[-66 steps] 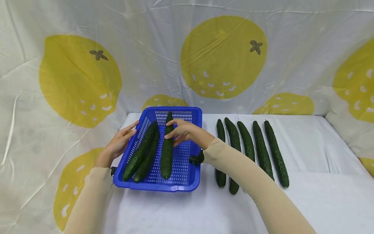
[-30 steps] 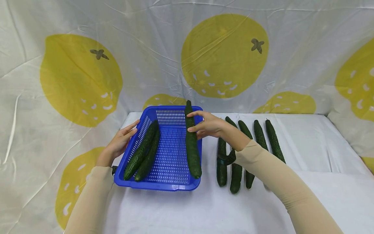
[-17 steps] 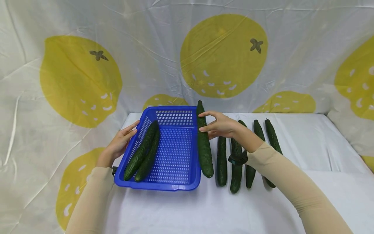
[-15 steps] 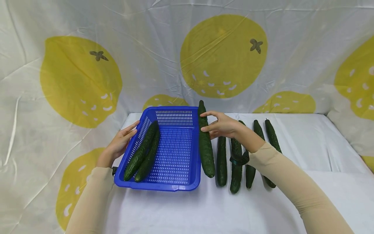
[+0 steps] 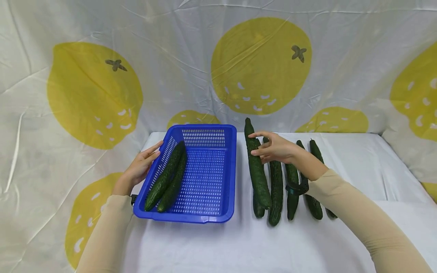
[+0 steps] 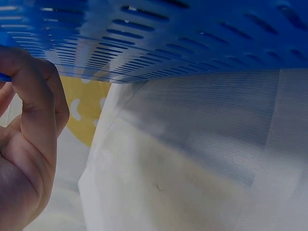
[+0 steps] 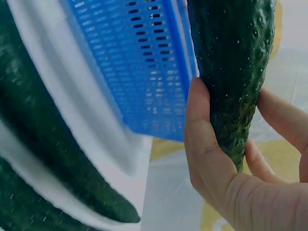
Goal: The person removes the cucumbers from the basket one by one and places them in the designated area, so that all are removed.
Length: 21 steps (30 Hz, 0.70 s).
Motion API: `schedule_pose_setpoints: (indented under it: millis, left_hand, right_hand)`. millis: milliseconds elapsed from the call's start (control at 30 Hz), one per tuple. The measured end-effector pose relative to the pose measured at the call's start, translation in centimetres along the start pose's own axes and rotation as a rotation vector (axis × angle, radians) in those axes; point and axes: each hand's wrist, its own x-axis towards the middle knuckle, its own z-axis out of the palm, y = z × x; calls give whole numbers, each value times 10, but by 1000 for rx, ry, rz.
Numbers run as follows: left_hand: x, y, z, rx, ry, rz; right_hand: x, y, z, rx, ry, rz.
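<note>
My right hand [image 5: 274, 148] pinches a cucumber [image 5: 256, 167] between thumb and fingers near its far end, above the row on the table. In the right wrist view this cucumber [image 7: 231, 62] hangs in the grip, clear of the table, its bumpy dark green skin close up. My left hand [image 5: 140, 167] holds the left rim of a blue plastic basket [image 5: 228, 178]; in the left wrist view the fingers [image 6: 38, 101] bend at the basket's edge. Inside the basket, two cucumbers [image 5: 167, 178] lie side by side along the left wall.
Several cucumbers [image 5: 275, 189] lie roughly parallel on the white-covered table [image 5: 191, 246], right of the basket; the right forearm [image 5: 362, 212] passes over some of them. Behind the table hangs a white cloth [image 5: 184, 57] with yellow lemon prints.
My right hand has lifted a cucumber out of the basket and carried it right, over the basket's right rim to above the row. The left hand and the basket have stayed put.
</note>
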Motion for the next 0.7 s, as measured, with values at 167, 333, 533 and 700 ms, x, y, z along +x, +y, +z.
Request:
schedule_pose_setpoints:
  millis: [167,333,533,700]
  left_hand:
    - [0,-1,0,16,7,4]
    - [-1,-1,0,34,24,-1]
    - [0,-1,0,0,10,-2]
    - [0,-1,1,-11,5,1]
  right_hand:
    - [-8,9,-8,-11,-15,-22]
    - [-16,15,-15,-21,-13,-41]
    - [-27,22,-25,-24,-6,-65]
    - [-35,29,-33,-17,16,-54]
